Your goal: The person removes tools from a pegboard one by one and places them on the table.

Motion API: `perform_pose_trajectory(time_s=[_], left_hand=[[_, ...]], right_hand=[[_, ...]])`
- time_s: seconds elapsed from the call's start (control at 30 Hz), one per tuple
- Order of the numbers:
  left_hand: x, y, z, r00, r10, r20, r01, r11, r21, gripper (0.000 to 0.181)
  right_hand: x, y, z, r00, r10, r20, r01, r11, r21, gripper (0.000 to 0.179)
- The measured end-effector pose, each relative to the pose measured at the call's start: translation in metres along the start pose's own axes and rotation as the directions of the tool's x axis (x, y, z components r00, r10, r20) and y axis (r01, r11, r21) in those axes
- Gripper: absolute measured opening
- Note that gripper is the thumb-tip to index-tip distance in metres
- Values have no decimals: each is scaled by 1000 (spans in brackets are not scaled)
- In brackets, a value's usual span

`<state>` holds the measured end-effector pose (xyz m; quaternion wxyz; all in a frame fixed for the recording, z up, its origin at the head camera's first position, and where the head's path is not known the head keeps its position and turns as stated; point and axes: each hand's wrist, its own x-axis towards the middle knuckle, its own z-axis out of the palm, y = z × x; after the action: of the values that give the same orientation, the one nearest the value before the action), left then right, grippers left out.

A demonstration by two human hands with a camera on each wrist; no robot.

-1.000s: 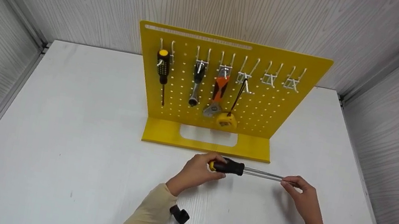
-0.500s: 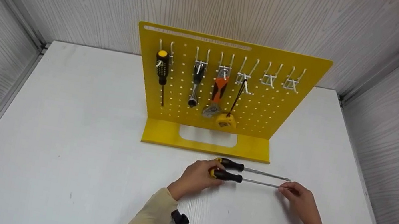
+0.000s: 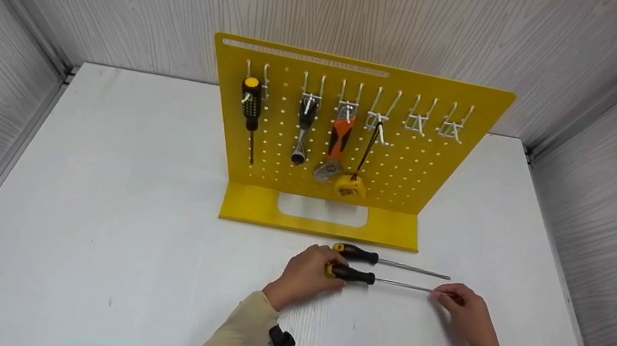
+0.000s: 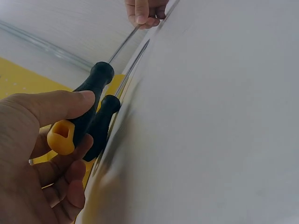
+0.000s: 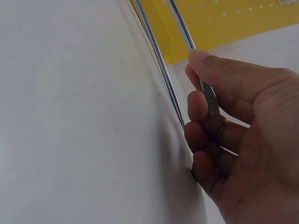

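Both hands hold one black-handled screwdriver [image 3: 353, 274] with a yellow end. My left hand [image 3: 307, 276] pinches its handle between thumb and fingers. At the other end my right hand [image 3: 467, 309] pinches the shaft near the tip; the right wrist view shows a flat blade [image 5: 211, 100] between the fingers. Just behind it, a second, similar screwdriver [image 3: 360, 254] lies on the table, parallel and apart from the held one. In the left wrist view the held handle [image 4: 91, 93] is raised above the lying screwdriver's handle [image 4: 103, 123].
A yellow pegboard [image 3: 396, 175] stands behind the hands. On its white hooks hang a screwdriver [image 3: 251, 104], a ratchet wrench [image 3: 304, 128], an orange adjustable wrench [image 3: 339, 140] and a tape measure [image 3: 351, 186]. Two right-hand hooks [image 3: 451, 129] carry nothing. Walls flank the white table [image 3: 122, 198].
The two screwdrivers were held together; now one lies on the table at the back. The other has moved slightly toward the front in both hands.
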<state>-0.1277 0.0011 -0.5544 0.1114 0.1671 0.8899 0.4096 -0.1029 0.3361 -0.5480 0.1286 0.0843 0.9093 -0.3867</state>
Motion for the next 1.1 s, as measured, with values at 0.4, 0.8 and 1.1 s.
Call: perform_pose_trajectory(time_s=[0.4,0.8,1.1], left_hand=[[3,0,6,1000,-11,6,11,1000,9,28],[6,-4,5,999,-22,25,22,1000,11,29],[7,-9,3,999,-37,37,39,997,-66,29]], right_hand=[[0,3,0,1000,10,-16,-11,1000,-24,24],[2,4,0,999,-21,-27,20,998,-51,20],[5,8,2,998,-59,-27,57,995,-80,18]])
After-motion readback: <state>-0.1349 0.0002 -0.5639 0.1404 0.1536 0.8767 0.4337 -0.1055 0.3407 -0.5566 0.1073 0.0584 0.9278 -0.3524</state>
